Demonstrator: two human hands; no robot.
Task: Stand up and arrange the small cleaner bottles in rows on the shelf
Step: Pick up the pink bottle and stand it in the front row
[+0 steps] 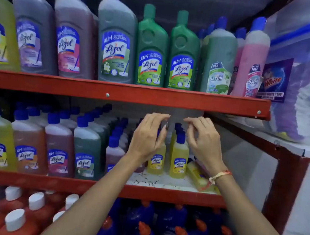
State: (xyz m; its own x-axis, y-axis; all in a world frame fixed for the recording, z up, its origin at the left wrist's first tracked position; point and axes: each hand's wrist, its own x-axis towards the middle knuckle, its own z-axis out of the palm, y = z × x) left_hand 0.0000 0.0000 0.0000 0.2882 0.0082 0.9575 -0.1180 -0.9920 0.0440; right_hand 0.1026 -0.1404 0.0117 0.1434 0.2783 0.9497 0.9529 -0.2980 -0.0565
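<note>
Small yellow cleaner bottles with blue caps stand in two rows on the middle shelf [164,183]. My left hand [147,137] is curled around the neck of the front bottle of the left row [156,162]. The front bottle of the right row [179,158] stands upright, with more blue caps lined up behind it. My right hand [202,139] hovers just right of that row, fingers bent and apart, holding nothing. One small yellow bottle [197,175] lies on its side at the right end of the shelf, under my right wrist. Small purple bottles [114,153] stand in a row to the left.
Larger Lizol bottles [59,147] fill the left of the middle shelf. The red shelf above [126,93] hangs low over my hands and carries big bottles. Below are orange and blue bottles [142,225]. A red frame post [284,183] closes the right side.
</note>
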